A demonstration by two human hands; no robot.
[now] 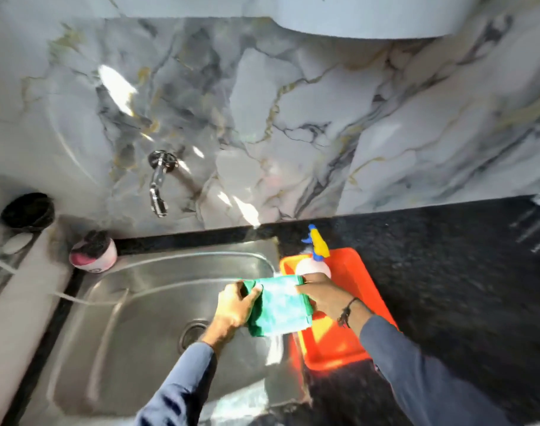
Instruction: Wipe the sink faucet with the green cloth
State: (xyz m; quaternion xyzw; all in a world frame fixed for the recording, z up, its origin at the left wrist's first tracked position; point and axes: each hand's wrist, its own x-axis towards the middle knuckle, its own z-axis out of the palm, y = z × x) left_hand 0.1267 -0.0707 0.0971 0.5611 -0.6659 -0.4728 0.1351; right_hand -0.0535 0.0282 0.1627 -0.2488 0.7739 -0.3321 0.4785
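Pinching the green cloth [278,305] from both sides, the fingers [252,295] of the left hand [235,309] clench its left edge in a bunched fold, while the right hand [321,295] grips the upper right corner, its fingertips hidden behind the fabric. The cloth hangs stretched between them as a folded rectangle, held in the air above the right rim of the steel sink [133,318] and the near corner of the orange tray [364,272]. Both wrists bend inward, forearms in blue sleeves rising from the lower edge; a dark cord circles the right wrist. In the tray, just behind the right hand, stands a spray bottle [316,256] with a blue and yellow head. The faucet [158,186] juts from the marble wall well apart from the cloth, up and to the left, with the open basin and bare wall between. A pink cup [93,253] sits at the sink's far left corner, a dark bowl [27,212] further left. Black worktop [447,287] runs clear to the right of the tray.
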